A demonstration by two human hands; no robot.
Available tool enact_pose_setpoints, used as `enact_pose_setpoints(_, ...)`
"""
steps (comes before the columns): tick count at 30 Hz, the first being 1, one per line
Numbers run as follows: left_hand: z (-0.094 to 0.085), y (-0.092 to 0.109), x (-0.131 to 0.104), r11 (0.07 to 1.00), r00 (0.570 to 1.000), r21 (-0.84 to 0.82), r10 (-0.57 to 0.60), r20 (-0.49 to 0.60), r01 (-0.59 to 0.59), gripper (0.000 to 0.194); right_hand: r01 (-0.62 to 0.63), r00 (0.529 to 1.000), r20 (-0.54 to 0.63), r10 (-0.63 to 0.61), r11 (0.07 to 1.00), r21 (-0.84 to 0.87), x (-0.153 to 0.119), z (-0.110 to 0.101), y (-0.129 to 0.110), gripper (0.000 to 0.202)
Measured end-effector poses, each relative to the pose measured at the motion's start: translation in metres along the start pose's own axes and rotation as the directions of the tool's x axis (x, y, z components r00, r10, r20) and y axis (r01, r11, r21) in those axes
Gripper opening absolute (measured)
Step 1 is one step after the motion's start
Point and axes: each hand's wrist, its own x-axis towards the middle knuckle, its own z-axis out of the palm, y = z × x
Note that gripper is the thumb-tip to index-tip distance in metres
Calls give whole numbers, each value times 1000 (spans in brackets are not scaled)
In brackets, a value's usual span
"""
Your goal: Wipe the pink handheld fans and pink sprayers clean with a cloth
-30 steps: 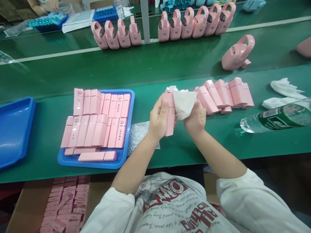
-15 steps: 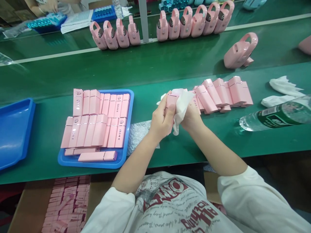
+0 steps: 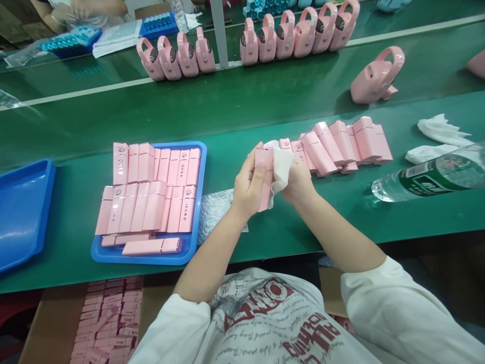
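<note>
My left hand is wrapped round a slim pink rectangular case, thumb across its face, the case standing roughly upright. In my right hand is a white cloth or tissue, which lies against the case's right side; some of these fingers are hidden behind it. Just beyond the right hand, a row of similar pink cases leans together on the green bench. To the left, a blue tray holds several more of these cases in two rows, with others lying flat at its near edge.
A second blue tray sits at far left. Bubble wrap lies beside the filled tray. On the right are a water bottle and crumpled tissues. Pink handled devices line the ledge. Across the bench are another person's hands.
The case in my left hand has turned, so more of its length shows below the thumb. The cloth has shifted slightly and uncovers pink cases behind it.
</note>
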Motion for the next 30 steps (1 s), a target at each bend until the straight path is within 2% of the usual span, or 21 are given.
enact_pose_setpoints(2,0,-3,0,1000,1000,6,14,-5,-14,54,-137,990,66,127,974,180,-2,0,-4,36)
enact_pose_setpoints(4,0,-5,0,999,999,35,32,-12,-31,54,-264,964,111,241,910,320,-4,1,-7,31)
enact_pose_setpoints(6,1,-6,-1,995,998,80,65,-2,-65,53,-312,950,108,294,863,398,-5,1,-10,30)
enact_pose_setpoints(9,2,-7,-2,990,995,103,99,14,-100,52,-300,951,74,299,841,451,-5,1,-12,30)
enact_pose_setpoints(14,3,-8,-2,999,998,13,52,-18,-51,50,-309,951,110,290,854,418,-3,-1,-10,21)
enact_pose_setpoints(21,3,-7,0,1000,999,-13,18,-30,-18,53,-319,947,126,295,832,454,-3,-2,-8,9)
enact_pose_setpoints(30,4,-6,-4,999,999,30,33,-10,-33,54,-316,947,110,301,819,478,-3,0,-15,19)
